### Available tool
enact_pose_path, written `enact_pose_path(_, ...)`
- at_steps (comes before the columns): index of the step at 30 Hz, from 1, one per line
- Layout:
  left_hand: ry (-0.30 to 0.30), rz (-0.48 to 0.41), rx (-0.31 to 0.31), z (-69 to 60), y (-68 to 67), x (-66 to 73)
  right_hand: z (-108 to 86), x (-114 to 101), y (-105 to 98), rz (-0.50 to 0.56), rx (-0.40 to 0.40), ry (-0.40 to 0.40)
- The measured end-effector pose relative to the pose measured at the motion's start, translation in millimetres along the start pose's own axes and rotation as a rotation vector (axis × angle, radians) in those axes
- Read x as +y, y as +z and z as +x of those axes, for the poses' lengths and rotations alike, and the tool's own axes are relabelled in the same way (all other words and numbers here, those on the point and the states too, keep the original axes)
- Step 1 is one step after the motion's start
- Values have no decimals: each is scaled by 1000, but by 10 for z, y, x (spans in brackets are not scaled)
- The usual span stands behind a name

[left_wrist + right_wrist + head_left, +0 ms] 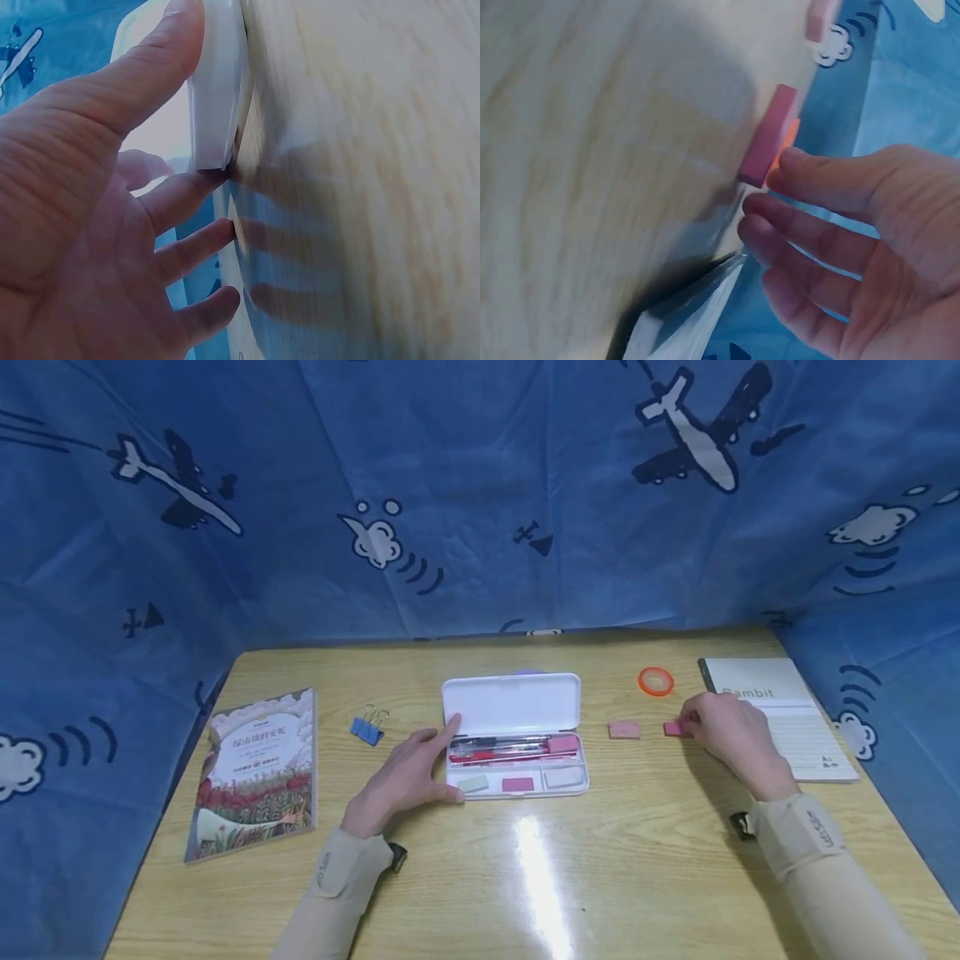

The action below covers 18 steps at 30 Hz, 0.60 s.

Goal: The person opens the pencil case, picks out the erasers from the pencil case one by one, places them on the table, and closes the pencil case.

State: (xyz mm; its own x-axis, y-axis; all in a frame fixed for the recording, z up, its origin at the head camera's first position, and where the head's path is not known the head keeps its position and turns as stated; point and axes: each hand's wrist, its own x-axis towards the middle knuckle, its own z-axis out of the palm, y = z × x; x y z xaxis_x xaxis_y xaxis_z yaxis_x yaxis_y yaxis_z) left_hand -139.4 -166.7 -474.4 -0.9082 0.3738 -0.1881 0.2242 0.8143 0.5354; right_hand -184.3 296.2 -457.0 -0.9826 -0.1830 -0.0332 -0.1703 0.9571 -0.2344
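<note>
An open white pencil case lies mid-table, with pens in its long compartment. A pale green eraser, a pink one and a white one fill its front compartments. My left hand spans the case's left end, thumb at the front corner and index finger by the lid. The other left fingers extend beside it. At the right, my right hand has loosely bent fingers at the end of a dark pink eraser, which lies on the table. A light pink eraser lies left of it.
An orange roll of tape lies behind the dark pink eraser. A notebook is partly under the right hand and wrist. Blue binder clips and an illustrated book lie left. A blue curtain borders the table.
</note>
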Motion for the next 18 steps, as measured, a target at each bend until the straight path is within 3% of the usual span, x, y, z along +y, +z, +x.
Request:
enact_pose_path(4, -9, 2, -2, -1, 7, -3, -42, -124, -24, 14, 93, -34)
enact_pose_path(8, -16, -3, 3, -5, 7, -8, -46, -363, -16, 35, 182, -140)
enact_pose_path(18, -12, -2, 6, -6, 2, 9, 11, -963, 170, 79, 150, -320)
